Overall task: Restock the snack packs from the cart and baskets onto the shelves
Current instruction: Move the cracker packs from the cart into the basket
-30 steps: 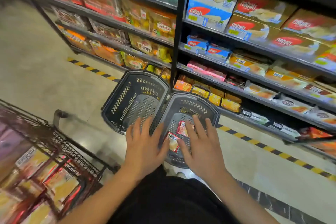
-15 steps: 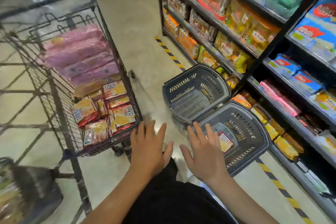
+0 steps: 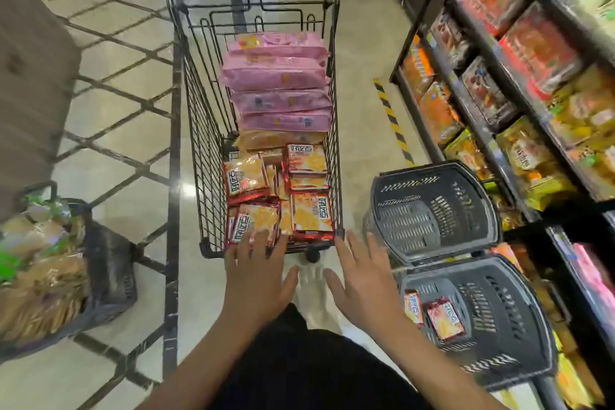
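Note:
A black wire cart (image 3: 196,130) stands ahead of me, holding pink packs (image 3: 276,76) at the far end and red-and-orange cracker packs (image 3: 307,160) at the near end. My left hand (image 3: 256,276) is spread open, its fingertips over the cart's near edge and the closest cracker packs. My right hand (image 3: 362,280) is open with fingers spread, hanging between the cart and the grey baskets, holding nothing. The near grey basket (image 3: 519,319) holds two small cracker packs (image 3: 444,318); the far grey basket (image 3: 432,210) looks bare inside.
Snack shelves (image 3: 519,83) run along the right, with a yellow-black floor stripe (image 3: 392,120) at their foot. A dark basket (image 3: 100,263) full of tan and green packs sits at the left. Tiled floor lies between it and the cart.
My view has swung left from the baskets to the cart, which now stands straight ahead. Both hands left the near basket, stayed open, and the left now reaches the cart's near end.

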The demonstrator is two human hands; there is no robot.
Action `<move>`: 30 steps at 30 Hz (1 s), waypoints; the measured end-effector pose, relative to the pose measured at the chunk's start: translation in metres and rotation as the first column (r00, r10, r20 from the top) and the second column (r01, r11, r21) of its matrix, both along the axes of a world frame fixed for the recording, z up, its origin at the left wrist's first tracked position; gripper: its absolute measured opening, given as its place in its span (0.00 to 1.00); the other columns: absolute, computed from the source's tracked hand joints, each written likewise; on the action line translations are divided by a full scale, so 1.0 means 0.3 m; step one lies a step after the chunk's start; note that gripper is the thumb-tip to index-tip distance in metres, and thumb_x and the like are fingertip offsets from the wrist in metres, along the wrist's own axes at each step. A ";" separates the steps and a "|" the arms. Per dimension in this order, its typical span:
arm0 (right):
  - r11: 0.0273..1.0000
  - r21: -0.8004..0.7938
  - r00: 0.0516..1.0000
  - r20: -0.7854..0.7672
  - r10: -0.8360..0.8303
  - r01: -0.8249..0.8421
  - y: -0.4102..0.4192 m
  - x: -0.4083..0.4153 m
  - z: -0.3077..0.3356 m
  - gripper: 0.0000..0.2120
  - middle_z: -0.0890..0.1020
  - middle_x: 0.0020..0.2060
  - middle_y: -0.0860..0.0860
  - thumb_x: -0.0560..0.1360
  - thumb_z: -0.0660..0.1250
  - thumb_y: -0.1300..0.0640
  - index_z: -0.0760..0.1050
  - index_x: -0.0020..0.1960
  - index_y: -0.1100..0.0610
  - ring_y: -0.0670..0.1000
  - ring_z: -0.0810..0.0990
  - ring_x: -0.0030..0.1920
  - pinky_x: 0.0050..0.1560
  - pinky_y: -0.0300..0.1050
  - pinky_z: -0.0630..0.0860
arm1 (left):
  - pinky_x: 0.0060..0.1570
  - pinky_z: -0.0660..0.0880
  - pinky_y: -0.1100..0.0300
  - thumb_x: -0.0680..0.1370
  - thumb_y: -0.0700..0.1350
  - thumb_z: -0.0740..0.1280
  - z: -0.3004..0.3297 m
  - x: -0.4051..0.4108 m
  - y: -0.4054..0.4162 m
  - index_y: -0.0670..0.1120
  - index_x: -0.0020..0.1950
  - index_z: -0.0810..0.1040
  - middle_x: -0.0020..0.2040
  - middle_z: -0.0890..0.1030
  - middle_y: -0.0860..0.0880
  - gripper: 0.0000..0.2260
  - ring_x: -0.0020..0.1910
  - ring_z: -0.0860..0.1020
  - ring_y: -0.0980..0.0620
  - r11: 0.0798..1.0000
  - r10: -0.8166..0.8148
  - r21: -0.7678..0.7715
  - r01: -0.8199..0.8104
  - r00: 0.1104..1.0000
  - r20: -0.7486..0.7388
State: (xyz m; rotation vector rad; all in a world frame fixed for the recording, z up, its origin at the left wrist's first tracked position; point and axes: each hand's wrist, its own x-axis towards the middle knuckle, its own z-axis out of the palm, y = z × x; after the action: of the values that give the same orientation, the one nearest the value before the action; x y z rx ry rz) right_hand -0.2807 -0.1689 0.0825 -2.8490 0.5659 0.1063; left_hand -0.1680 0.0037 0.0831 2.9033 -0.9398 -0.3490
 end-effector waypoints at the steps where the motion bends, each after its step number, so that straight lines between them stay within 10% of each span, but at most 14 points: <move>1: 1.000 -0.008 1.000 -0.014 0.019 -0.020 0.014 0.040 -0.011 0.30 0.76 0.71 0.58 0.79 0.57 0.40 0.74 0.73 0.58 0.70 0.73 0.70 0.65 0.68 0.74 | 0.63 0.72 0.32 0.77 0.63 0.55 -0.019 0.035 0.019 0.50 0.70 0.78 0.69 0.77 0.41 0.29 0.69 0.74 0.34 1.000 0.005 -0.002 -0.006 1.000 -0.012; 12: 0.991 0.112 0.960 -0.260 0.099 -0.072 -0.011 0.349 -0.212 0.23 0.75 0.69 0.56 0.81 0.64 0.48 0.70 0.74 0.55 0.63 0.74 0.66 0.64 0.57 0.74 | 0.69 0.65 0.34 0.80 0.61 0.59 -0.237 0.270 0.069 0.52 0.75 0.71 0.75 0.72 0.41 0.26 0.75 0.67 0.34 0.980 0.158 0.149 -0.134 0.974 -0.165; 19: 0.954 0.261 0.953 -0.296 -0.069 0.150 -0.085 0.530 -0.394 0.11 0.79 0.54 0.56 0.83 0.62 0.55 0.74 0.63 0.58 0.59 0.80 0.53 0.47 0.53 0.80 | 0.57 0.76 0.45 0.82 0.57 0.59 -0.362 0.396 0.020 0.47 0.68 0.75 0.62 0.80 0.40 0.21 0.60 0.78 0.39 0.958 0.254 0.187 -0.216 0.944 -0.212; 30: 0.845 0.238 0.723 -0.653 -0.226 0.479 -0.100 0.702 -0.573 0.33 0.66 0.69 0.64 0.79 0.69 0.45 0.56 0.76 0.53 0.67 0.70 0.68 0.62 0.59 0.75 | 0.59 0.75 0.41 0.79 0.63 0.63 -0.580 0.478 -0.022 0.46 0.76 0.61 0.69 0.74 0.38 0.32 0.64 0.76 0.35 0.773 0.626 0.272 -0.573 0.617 -0.477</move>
State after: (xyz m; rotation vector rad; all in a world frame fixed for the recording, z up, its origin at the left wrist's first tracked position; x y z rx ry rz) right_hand -0.0699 -0.1988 -0.0893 -2.2096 1.0758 0.9757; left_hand -0.0246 -0.0028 -0.0909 2.7004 0.1638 -1.0909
